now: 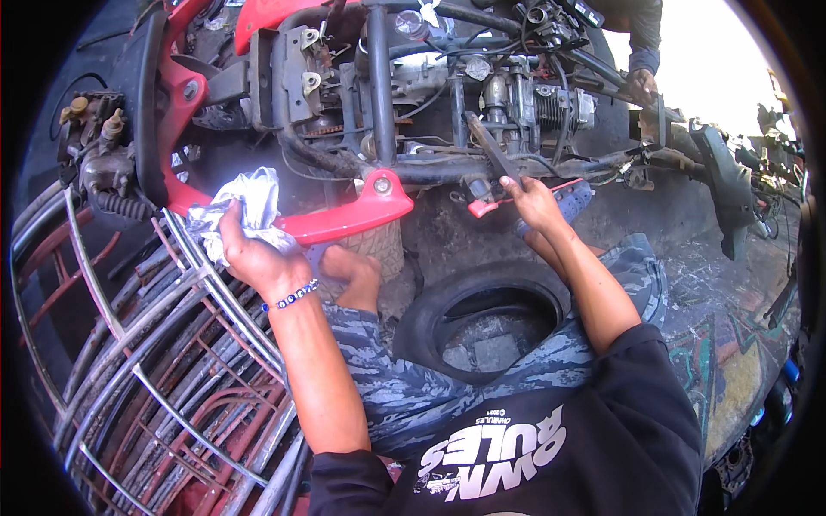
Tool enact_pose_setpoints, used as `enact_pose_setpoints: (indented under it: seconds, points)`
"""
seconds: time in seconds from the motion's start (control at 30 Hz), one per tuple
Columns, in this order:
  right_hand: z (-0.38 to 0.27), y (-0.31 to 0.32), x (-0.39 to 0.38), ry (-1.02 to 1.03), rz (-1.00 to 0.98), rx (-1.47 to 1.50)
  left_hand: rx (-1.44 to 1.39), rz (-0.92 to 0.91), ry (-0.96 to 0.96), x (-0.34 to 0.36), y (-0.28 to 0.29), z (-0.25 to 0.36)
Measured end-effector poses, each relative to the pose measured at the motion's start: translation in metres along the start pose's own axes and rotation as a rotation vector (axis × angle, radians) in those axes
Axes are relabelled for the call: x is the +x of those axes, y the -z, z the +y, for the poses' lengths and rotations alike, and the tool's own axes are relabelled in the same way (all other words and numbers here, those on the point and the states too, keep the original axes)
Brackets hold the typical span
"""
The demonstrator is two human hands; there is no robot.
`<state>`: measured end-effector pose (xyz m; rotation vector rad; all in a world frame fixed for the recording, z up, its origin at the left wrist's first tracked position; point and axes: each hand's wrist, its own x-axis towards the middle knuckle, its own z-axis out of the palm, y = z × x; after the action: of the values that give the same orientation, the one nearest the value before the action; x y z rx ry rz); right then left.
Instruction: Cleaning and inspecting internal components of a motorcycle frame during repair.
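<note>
My left hand (258,258) is closed on a crumpled, shiny silver-white cloth or sheet (249,202). The cloth presses against the red curved bar (353,215) on the near side of a vehicle frame (381,86). My right hand (535,205) has its fingers round the near end of a dark flat bar (490,148), whose far end reaches up to the frame beside the engine (564,107). Just under that hand runs a thin red piece (483,208); how it joins anything is hidden.
A bare tyre (413,331) lies between my legs. On the left is a stack of bent metal racks (163,344), with a greasy mechanical part (103,155) beyond it. Another person's hand (641,86) is at the frame's far right, near a black panel (723,181).
</note>
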<state>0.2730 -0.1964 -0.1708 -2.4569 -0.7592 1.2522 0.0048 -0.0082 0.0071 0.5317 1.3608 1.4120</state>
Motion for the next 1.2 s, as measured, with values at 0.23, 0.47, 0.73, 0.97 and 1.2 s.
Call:
enact_pose_setpoints:
  seconds: [0.23, 0.47, 0.73, 0.97, 1.2]
  points:
    - [-0.022, 0.017, -0.01, -0.027, -0.099, -0.098, 0.019, 0.035, -0.017, 0.004, 0.001, 0.001]
    - [0.017, 0.0, -0.001, 0.118, 0.164, -0.024, -0.018, 0.0, 0.01, 0.007, 0.001, -0.003]
    - [-0.029, -0.002, -0.032, 0.074, 0.111, -0.069, 0.004, -0.004, -0.013, 0.009, 0.001, -0.004]
    - [-0.013, 0.017, -0.02, -0.071, 0.221, -0.231, 0.009, -0.039, -0.052, 0.013, 0.005, -0.006]
    - [-0.058, -0.009, -0.045, 0.249, 0.135, -0.174, 0.063, 0.016, -0.139, 0.012, 0.0, -0.013]
